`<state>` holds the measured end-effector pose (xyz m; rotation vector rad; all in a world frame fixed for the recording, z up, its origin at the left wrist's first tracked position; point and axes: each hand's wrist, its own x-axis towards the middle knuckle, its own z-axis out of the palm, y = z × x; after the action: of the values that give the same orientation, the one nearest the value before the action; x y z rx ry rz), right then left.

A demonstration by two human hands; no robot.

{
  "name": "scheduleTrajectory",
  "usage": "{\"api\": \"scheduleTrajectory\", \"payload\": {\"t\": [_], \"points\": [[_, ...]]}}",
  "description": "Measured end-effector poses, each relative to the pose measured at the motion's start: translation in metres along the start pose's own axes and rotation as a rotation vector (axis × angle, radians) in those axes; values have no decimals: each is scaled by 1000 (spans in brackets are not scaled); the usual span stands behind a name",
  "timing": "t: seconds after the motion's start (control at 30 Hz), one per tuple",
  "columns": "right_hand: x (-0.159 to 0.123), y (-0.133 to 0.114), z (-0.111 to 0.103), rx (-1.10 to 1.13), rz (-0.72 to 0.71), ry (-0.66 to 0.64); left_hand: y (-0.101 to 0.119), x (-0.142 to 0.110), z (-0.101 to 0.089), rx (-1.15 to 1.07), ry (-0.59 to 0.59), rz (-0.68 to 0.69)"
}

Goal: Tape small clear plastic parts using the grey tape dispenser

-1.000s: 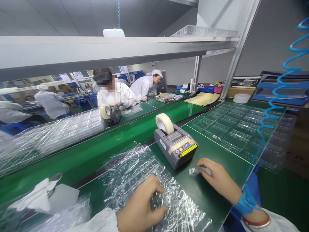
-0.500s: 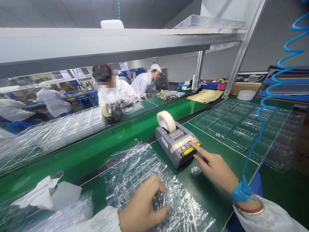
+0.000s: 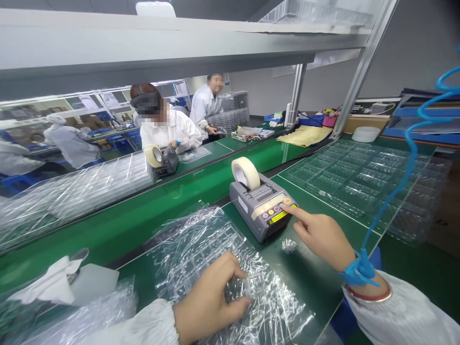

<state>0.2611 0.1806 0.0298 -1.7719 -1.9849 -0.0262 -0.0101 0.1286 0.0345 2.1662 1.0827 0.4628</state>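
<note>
My right hand (image 3: 321, 239) reaches toward a grey electric tape dispenser (image 3: 260, 208), its extended index finger touching the dispenser's button panel. A roll of cream tape (image 3: 246, 173) stands on top of the dispenser. A small scrap of clear plastic (image 3: 289, 246) lies on the green mat (image 3: 309, 268) below my right hand. My left hand (image 3: 208, 302) rests on a clear plastic bag (image 3: 201, 258) with its fingers gathered on the film. A transparent moulded tray shows through the bag.
Transparent blister trays (image 3: 355, 187) lie to the right, under a blue coiled air hose (image 3: 409, 148). Wrapped trays (image 3: 79, 191) lie on the far side of the green conveyor belt (image 3: 172, 196). A co-worker (image 3: 168, 129) sits beyond, next to a second tape dispenser (image 3: 163, 160).
My right hand has moved up from beside the scrap to the dispenser's panel, with its index finger extended. My left hand remains on the bag.
</note>
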Motion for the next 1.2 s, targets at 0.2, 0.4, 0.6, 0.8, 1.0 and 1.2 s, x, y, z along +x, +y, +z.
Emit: {"api": "scheduleTrajectory", "payload": {"t": [0.2,0.4,0.6,0.8,1.0,1.2], "points": [[6,0,1,80,28,-39,-2,1,0,15,3,25],[8,7,-5,150,63,11,-3,3,0,8,8,32],[4,16,3,51,50,3,-2,2,-1,5,-5,25],[11,7,-2,-42,112,21,-3,3,-2,0,-8,33],[14,3,-17,-55,137,-84,-1,4,0,22,-17,-5],[-13,20,-3,238,67,-51,2,2,1,58,-4,18]]}}
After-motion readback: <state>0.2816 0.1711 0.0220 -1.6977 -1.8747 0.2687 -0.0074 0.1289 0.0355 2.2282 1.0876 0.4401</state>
